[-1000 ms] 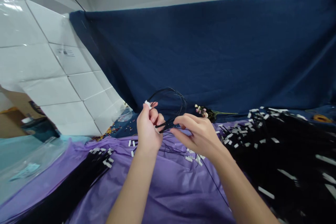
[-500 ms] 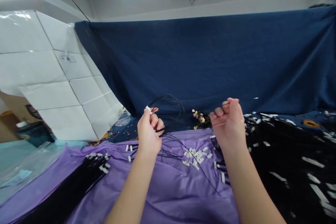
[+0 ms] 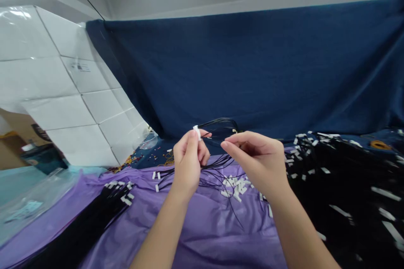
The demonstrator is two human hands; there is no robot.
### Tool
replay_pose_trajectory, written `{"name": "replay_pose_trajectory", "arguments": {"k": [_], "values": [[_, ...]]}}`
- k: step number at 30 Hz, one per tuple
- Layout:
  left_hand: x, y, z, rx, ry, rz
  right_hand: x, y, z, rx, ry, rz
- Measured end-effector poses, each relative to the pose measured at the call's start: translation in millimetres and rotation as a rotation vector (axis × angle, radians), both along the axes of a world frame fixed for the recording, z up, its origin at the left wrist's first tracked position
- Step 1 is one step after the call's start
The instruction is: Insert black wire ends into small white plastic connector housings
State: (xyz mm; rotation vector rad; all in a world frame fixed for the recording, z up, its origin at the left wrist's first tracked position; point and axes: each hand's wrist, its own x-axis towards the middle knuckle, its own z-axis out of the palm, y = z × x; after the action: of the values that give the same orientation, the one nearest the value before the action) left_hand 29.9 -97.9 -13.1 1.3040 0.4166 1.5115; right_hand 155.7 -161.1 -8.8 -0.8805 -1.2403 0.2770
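Observation:
My left hand [image 3: 188, 160] is closed, pinching a small white connector [image 3: 196, 132] between thumb and forefinger, with a loop of thin black wires [image 3: 221, 127] arching behind it. My right hand [image 3: 257, 159] is closed in a pinch just to the right, its fingertips at a thin black wire close to the connector. Both hands hover above a purple sheet [image 3: 202, 227]. Loose black wires and several small white connectors [image 3: 235, 185] lie on the sheet below the hands.
A large heap of black wires with white tags [image 3: 347, 185] fills the right side. A bundle of black wires [image 3: 94, 218] lies at the left. A dark blue cloth [image 3: 252, 67] hangs behind. White boxes [image 3: 63, 92] are stacked at the left, with clear plastic bags [image 3: 31, 201] below.
My right hand swung out to the right and up with a wire, then came back in beside my left hand. My left hand shifted slightly right, still pinching the white connector.

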Motion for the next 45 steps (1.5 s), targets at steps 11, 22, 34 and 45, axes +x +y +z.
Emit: {"name": "replay_pose_trajectory", "arguments": {"k": [11, 22, 34, 45], "values": [[-1, -6, -3.2, 0.089, 0.037, -0.049, -1, -2, 0.4, -0.033, -0.098, -0.019], [1, -7, -4.2, 0.098, 0.038, -0.06, -1, -4, 0.7, -0.098, -0.07, -0.003], [4, -9, -9.7, 0.248, 0.159, 0.026, 2, -3, 4.8, -0.285, 0.132, 0.236], [9, -13, -14.7, 0.224, 0.105, 0.016, -2, -5, 6.4, -0.224, 0.152, 0.259]]}}
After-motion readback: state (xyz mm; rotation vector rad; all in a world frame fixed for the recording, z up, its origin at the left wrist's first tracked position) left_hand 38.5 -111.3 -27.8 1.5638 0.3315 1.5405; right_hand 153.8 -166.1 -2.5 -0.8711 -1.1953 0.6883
